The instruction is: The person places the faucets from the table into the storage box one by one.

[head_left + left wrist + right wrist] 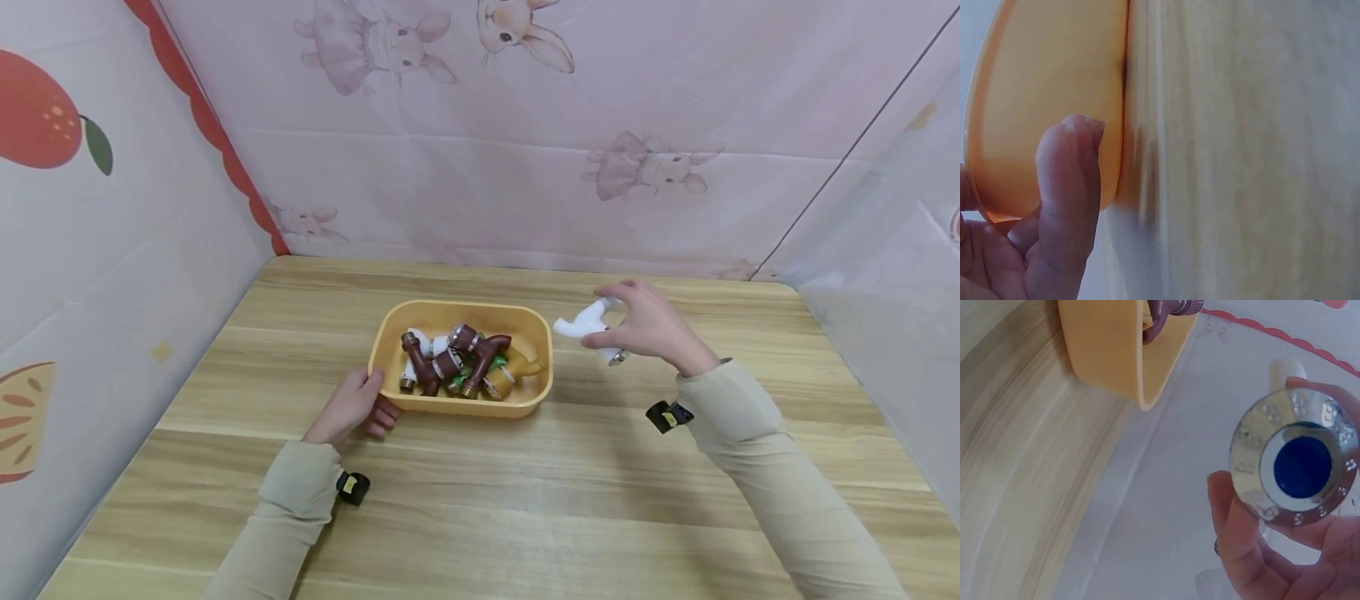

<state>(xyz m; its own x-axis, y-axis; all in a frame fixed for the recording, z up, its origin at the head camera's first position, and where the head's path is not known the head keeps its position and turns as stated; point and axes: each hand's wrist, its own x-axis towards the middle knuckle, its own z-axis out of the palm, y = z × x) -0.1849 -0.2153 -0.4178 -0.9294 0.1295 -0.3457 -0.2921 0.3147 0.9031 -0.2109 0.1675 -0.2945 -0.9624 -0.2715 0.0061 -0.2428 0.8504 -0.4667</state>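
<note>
A yellow plastic bin (pixel 465 406) stands on the wooden table. My left hand (pixel 355 407) holds its front left corner, thumb at the rim and the other fingers outside against the wall. To the right of the bin, my right hand (pixel 651 327) pinches a white tap (pixel 588 320) above the table. In the right wrist view, a round chrome cap with a blue centre (pixel 1302 466) faces the camera from that tap. Inside the bin lie a pile of taps: two dark brown taps (pixel 428 373), a mustard tap (pixel 516 373), a white tap (pixel 422 342) and green parts, mostly covered.
The light wooden table (pixel 480 508) extends around the bin. Behind it hangs a pink sheet with printed rabbits (pixel 645 167), and a fruit-print sheet (pixel 172 275) borders the left. A black wrist camera (pixel 352 487) sits on the left sleeve, another (pixel 668 416) on the right.
</note>
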